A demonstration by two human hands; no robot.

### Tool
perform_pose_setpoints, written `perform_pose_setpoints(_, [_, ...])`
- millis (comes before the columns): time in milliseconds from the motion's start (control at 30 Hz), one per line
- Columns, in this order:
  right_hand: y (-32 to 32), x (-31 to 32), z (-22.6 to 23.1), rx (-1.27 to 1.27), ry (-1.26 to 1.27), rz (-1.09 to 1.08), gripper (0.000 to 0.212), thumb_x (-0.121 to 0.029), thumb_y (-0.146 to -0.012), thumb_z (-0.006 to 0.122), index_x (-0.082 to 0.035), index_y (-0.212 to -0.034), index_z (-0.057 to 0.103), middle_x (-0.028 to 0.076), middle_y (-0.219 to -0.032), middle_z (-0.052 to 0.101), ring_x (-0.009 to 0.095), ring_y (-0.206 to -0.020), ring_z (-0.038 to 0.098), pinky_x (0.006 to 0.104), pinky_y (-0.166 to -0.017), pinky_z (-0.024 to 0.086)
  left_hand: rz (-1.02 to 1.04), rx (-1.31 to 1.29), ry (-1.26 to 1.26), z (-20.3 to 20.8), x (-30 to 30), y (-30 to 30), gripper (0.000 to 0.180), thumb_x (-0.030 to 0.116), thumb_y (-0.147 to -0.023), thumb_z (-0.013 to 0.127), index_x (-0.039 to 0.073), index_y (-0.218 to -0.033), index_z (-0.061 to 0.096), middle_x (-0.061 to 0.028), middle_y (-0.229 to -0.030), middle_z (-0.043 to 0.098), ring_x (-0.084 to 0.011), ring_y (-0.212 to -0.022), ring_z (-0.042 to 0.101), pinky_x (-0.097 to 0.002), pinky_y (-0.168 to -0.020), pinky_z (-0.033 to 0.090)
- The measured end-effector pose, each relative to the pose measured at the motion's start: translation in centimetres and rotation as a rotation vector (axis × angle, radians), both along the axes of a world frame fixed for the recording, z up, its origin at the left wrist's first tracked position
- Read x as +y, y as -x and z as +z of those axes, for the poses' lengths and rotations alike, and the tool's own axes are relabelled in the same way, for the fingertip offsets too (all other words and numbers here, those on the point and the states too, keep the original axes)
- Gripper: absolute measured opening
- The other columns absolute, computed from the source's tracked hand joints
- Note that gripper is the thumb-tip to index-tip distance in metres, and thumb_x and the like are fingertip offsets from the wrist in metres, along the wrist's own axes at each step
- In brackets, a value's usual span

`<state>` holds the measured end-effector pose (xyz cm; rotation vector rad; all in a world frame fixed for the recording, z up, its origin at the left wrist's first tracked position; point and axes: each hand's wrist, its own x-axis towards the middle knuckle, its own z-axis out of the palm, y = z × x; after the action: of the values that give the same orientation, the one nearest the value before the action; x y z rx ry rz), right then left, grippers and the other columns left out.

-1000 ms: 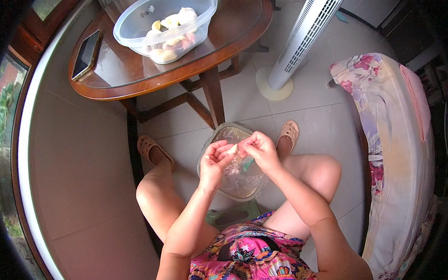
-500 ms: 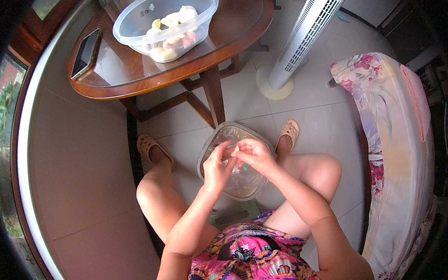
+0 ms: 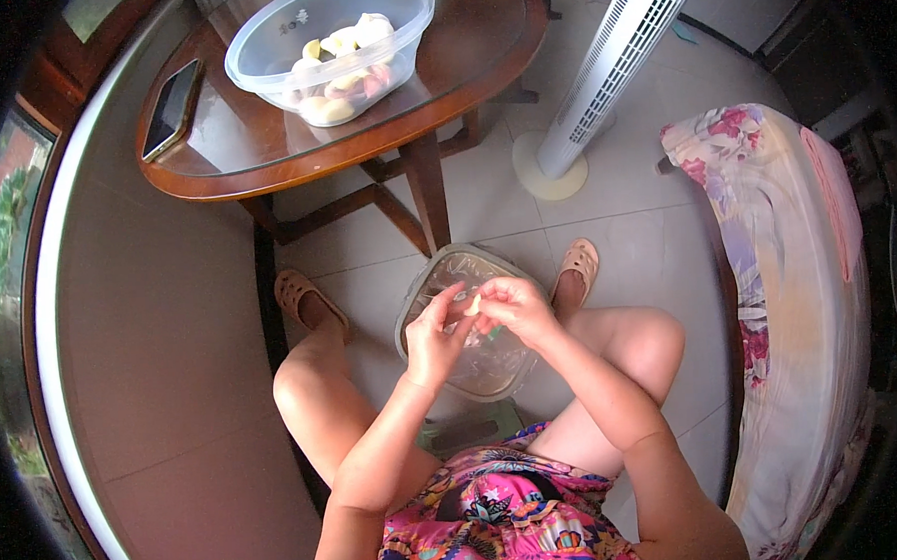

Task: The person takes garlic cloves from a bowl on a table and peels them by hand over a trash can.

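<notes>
Small pale food piece (image 3: 473,305) pinched between fingertips of left hand (image 3: 437,337) and right hand (image 3: 515,310), both grips closed on it, held directly above clear plastic container (image 3: 446,272) on floor (image 3: 647,231) between knees.

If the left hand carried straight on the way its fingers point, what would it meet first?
The left hand points up and rightward at the small pale piece pinched with the right hand; it would likely meet that first, though depth is unclear.

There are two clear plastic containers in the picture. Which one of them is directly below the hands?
The clear container on the floor, between the feet, is the one below the left hand and right hand. The other, a clear bowl of pale pieces, stands on the table.
</notes>
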<state>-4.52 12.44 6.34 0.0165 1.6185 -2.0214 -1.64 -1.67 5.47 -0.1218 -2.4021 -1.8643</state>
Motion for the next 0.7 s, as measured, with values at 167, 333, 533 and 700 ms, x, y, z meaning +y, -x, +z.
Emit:
perform_pose_setpoints(167, [-0.12, 0.06, -0.22, -0.031, 0.04, -0.036, 0.012, -0.005, -0.074, 0.049, 0.003, -0.083, 0.052, 0.007, -0.071, 0.055, 0.01, -0.058, 0.053, 0.0211, -0.052, 0.045, 0.069, -0.16, -0.225, 0.16, 0.11, 0.01, 0.038, 0.002, -0.067, 0.061, 0.001, -0.102, 0.046, -0.0075, -0.081, 0.059, -0.01, -0.07, 0.056, -0.0213, -0.064, 0.045])
perform_pose_setpoints(333, [-0.21, -0.17, 0.39, -0.051, 0.069, -0.049, 0.013, -0.006, -0.074, 0.049, 0.003, -0.083, 0.052, 0.007, -0.07, 0.054, 0.01, -0.057, 0.052, 0.0208, -0.052, 0.044, 0.062, -0.172, -0.346, -0.24, 0.08, 0.03, 0.038, 0.0, -0.067, 0.061, 0.0, -0.102, 0.047, -0.0075, -0.081, 0.059, -0.0102, -0.07, 0.055, -0.0208, -0.064, 0.045])
perform_pose_setpoints(533, [-0.11, 0.17, 0.0, -0.054, 0.042, -0.02, 0.012, -0.007, -0.074, 0.05, 0.002, -0.081, 0.052, 0.006, -0.07, 0.054, 0.01, -0.057, 0.052, 0.0206, -0.051, 0.044, 0.032, -0.091, -0.033, -0.01, 0.21, -0.24, 0.037, 0.0, -0.066, 0.061, 0.001, -0.101, 0.048, -0.0072, -0.08, 0.059, -0.0105, -0.071, 0.055, -0.0221, -0.065, 0.045])
perform_pose_setpoints(700, [-0.13, 0.16, -0.22, -0.047, 0.042, -0.024, 0.011, -0.008, -0.075, 0.05, 0.002, -0.08, 0.053, 0.007, -0.069, 0.054, 0.01, -0.057, 0.052, 0.0209, -0.052, 0.045, 0.067, -0.21, -0.357, -0.22, 0.17, -0.04, 0.036, 0.0, -0.066, 0.061, 0.0, -0.1, 0.047, -0.0074, -0.079, 0.058, -0.01, -0.071, 0.055, -0.0213, -0.065, 0.045])
